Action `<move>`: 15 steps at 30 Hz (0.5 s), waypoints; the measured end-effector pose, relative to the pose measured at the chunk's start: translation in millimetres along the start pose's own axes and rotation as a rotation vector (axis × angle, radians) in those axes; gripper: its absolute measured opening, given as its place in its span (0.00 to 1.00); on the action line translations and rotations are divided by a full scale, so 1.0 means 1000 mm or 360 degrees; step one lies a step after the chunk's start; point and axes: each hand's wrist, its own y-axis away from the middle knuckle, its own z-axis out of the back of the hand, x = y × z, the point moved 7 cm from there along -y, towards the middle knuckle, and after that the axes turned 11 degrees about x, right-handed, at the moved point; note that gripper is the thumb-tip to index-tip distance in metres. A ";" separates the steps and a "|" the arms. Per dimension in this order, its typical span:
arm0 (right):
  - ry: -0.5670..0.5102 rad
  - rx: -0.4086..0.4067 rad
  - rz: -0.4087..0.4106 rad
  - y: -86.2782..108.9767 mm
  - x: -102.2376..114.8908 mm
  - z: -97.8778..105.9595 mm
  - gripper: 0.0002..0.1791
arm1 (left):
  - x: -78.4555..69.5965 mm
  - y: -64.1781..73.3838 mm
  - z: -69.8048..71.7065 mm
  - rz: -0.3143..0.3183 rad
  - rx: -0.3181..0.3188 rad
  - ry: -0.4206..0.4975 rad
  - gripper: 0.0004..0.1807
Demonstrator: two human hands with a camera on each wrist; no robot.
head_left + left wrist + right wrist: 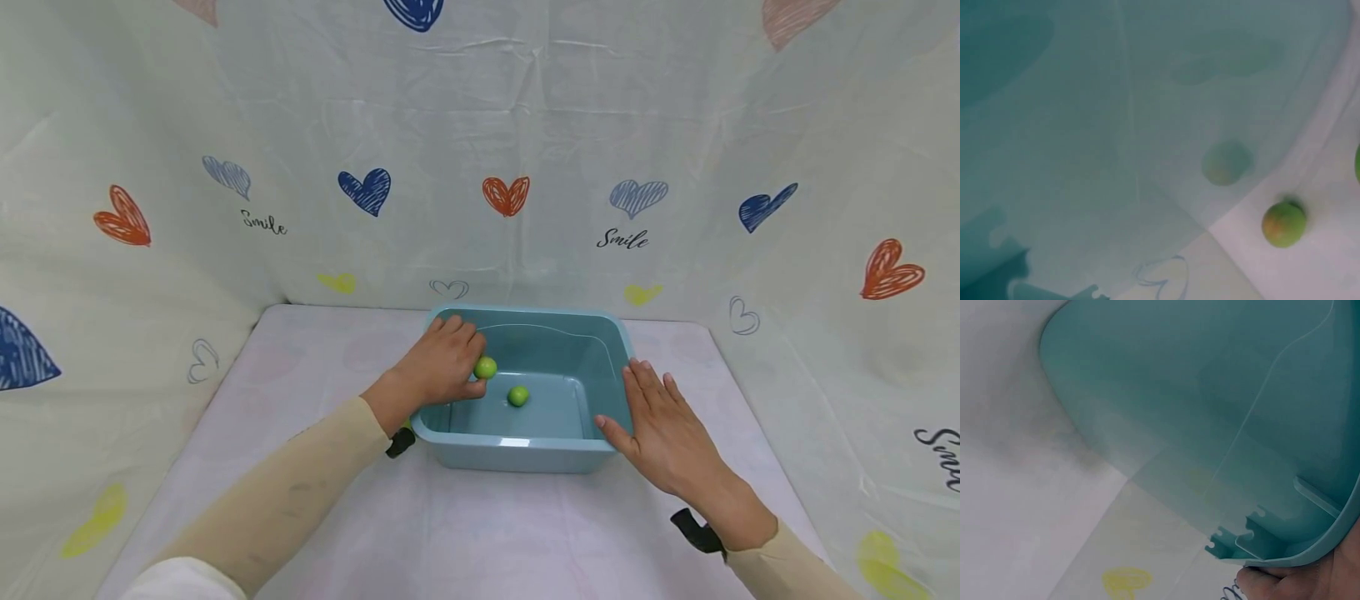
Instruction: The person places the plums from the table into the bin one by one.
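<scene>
A smooth green ball [486, 367] is pinched in the left hand [446, 358] over the left half of a tub [517, 442] at the frame's center. A second ball [518, 396] lies inside; at least one loose ball [1284, 224] sits outside on the desk [337, 508], suggesting work partway along. The right hand [663, 433], fingers straight, rests against the glossy, round-cornered blue plastic's right rim. Behind hangs a creased, heart-printed sheet [555, 125].
</scene>
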 end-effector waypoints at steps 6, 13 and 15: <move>-0.0013 0.0006 -0.0003 0.000 0.000 0.000 0.51 | -0.003 0.000 0.001 -0.0009 -0.0010 -0.0061 0.19; -0.0021 -0.0001 -0.0004 0.000 0.000 -0.001 0.51 | -0.004 0.000 0.001 -0.0005 0.0000 -0.0101 0.19; -0.0026 -0.0002 -0.0007 0.000 0.000 -0.001 0.51 | -0.004 -0.001 0.001 -0.0007 0.0012 -0.0098 0.20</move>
